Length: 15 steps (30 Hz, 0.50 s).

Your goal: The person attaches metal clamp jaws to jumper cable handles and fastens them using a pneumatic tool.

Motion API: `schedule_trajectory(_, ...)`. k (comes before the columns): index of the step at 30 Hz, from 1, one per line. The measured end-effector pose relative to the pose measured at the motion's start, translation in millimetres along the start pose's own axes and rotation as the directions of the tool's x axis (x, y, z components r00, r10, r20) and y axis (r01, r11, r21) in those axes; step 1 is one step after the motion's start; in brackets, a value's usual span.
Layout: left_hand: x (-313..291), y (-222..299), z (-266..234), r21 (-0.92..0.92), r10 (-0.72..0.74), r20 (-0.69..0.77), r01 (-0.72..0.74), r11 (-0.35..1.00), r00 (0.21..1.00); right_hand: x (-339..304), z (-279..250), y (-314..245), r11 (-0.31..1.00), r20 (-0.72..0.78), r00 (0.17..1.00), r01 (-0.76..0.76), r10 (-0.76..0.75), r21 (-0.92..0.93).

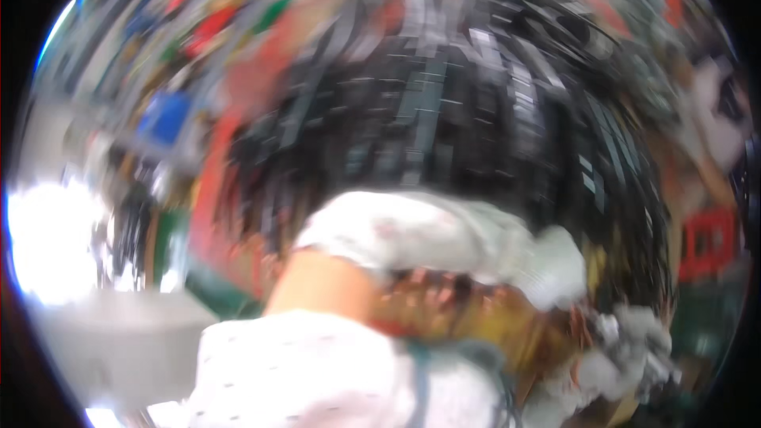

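Motion smears the whole head view. My left hand (420, 234), in a white glove, reaches across the lower middle toward the right. Bare wrist shows between the glove and a white dotted sleeve (297, 368). Its fingers blur together, so what they hold, if anything, cannot be made out. Right beyond the glove lies a wide mass of dark strip-like pieces (380, 143) with grey patches. Below the glove is a yellow-brown surface (483, 325) with small coppery bits. A pale grey shape (626, 349) at lower right may be my right hand in a glove; blur hides its fingers.
A red edge (212, 198) runs along the left of the dark pieces. Farther left are a blue container (164, 117) and a grey box-like surface (131, 341). A red crate (708, 244) stands at the right. Colourful blurred items (210, 30) fill the upper left.
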<state>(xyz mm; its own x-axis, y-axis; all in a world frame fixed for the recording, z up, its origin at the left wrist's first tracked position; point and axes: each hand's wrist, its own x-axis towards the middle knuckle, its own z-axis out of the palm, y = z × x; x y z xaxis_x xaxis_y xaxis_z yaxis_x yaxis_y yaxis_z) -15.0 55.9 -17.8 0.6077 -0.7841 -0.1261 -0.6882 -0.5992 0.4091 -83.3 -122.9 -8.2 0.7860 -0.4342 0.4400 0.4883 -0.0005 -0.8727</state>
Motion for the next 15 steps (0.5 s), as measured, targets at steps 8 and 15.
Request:
schedule_trajectory(8, 0, -21, 24, 0.045, 0.074, -0.197, -0.066, 0.997, 0.978, 5, 31, 11, 0.965, 0.093, 0.964, 0.238, -0.248, 0.106)
schedule_trajectory(15, 3, -17, 18, -0.025, 0.082, -0.107, -0.085, 0.996, 0.991, 8, -25, 31, 0.976, 0.130, 0.983, 0.148, -0.129, -0.157)
